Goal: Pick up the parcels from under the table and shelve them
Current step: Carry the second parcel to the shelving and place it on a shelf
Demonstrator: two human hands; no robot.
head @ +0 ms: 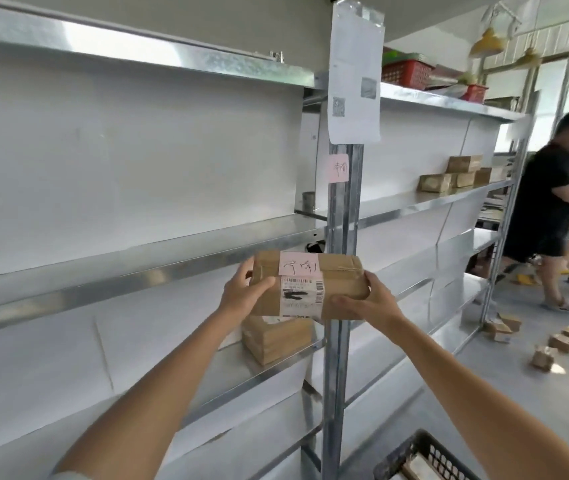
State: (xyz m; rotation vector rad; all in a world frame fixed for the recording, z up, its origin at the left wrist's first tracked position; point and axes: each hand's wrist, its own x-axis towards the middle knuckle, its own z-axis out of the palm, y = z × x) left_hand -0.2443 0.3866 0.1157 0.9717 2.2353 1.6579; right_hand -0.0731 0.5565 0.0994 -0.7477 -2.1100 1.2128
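I hold a brown cardboard parcel (340, 275) with a pink handwritten note and a white barcode label, in the air in front of the metal shelving. My left hand (243, 292) grips its left end and my right hand (369, 299) grips its right end. Just below it, a second brown parcel (276, 341) lies on a lower metal shelf (234, 368), partly hidden by the held one. The steel shelf (137, 268) level with the held parcel stretches to the left.
A steel upright post (340, 209) with a taped paper sheet and a pink note stands right behind the parcel. Several parcels (456, 174) sit on the right bay's shelf. A person (549, 209) stands at right. Loose parcels (560, 341) lie on the floor. A black crate (425, 459) is at the bottom.
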